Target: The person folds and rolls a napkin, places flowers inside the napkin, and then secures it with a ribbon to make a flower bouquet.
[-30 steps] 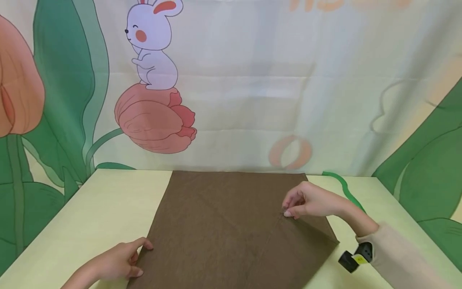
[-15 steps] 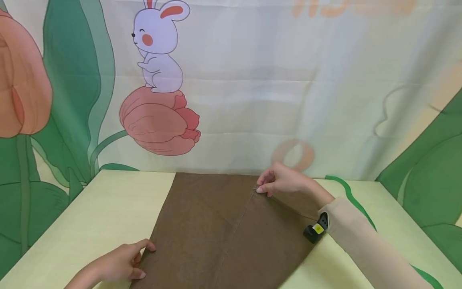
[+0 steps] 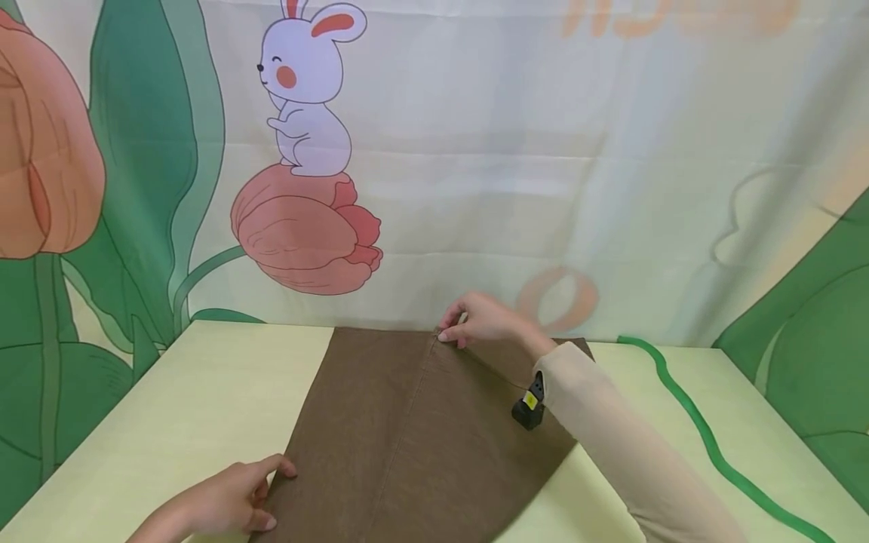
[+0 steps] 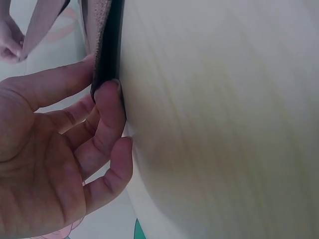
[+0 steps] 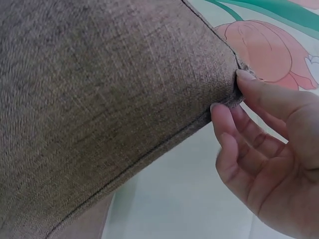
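Note:
A large brown cloth (image 3: 339, 422) with a stitched hem lies on the pale yellow table, its right part lifted and folded over toward the left. My right hand (image 3: 471, 320) pinches a corner of this cloth between thumb and fingers, close to the table's far edge. In the right wrist view, the thumb of the right hand (image 5: 279, 144) presses the hemmed corner against the fingertips. My left hand (image 3: 227, 494) holds the cloth's left edge near the front. The left wrist view shows the fingers of the left hand (image 4: 55, 144) bent at that edge.
Behind the pale yellow table (image 3: 176, 407) hangs a curtain (image 3: 462, 188) printed with a rabbit and tulips. A printed green stem (image 3: 713, 445) runs along the table's right side. A black wrist device (image 3: 528, 407) hangs at the right sleeve (image 3: 611, 430).
My right hand has moved left and away from me, carrying the cloth's corner, so the folded part covers more of the cloth. The left hand stays at the left edge.

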Demonstrator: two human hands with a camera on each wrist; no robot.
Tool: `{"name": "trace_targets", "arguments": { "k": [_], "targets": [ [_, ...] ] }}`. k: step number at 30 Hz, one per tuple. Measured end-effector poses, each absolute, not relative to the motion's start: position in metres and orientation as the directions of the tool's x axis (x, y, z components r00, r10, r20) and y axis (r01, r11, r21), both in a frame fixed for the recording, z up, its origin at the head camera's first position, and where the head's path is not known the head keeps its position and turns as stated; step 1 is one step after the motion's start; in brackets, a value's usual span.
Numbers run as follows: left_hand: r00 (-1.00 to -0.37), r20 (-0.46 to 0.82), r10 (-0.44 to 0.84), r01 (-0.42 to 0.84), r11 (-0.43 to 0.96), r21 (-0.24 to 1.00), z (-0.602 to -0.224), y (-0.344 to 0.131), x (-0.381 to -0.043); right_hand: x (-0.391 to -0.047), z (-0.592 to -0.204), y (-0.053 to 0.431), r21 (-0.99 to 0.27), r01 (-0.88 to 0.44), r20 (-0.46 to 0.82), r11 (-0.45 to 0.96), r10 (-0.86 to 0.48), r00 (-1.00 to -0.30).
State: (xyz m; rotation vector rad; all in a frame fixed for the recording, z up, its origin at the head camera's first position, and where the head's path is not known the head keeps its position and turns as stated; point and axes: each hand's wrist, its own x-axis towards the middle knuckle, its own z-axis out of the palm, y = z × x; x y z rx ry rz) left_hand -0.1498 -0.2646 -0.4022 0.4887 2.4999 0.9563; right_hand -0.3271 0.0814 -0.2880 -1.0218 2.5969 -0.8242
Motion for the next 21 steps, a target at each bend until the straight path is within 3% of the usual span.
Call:
{"name": "trace_targets", "arguments": {
  "k": [11,21],
  "targets": [
    [-0.858,-0.284,0.428,0.123,0.708,0.696,-0.401,-0.262,-0.146,-0.349,-0.283,0.037,-0.578,-0.533,0.023,0.618,-0.641,-0.767],
    [-0.838,-0.191,0.510,0.221,0.639,0.737,-0.404,-0.266,-0.143,-0.369,-0.282,0.012,-0.616,-0.519,0.156,0.593,-0.554,-0.818]
  ]
}}
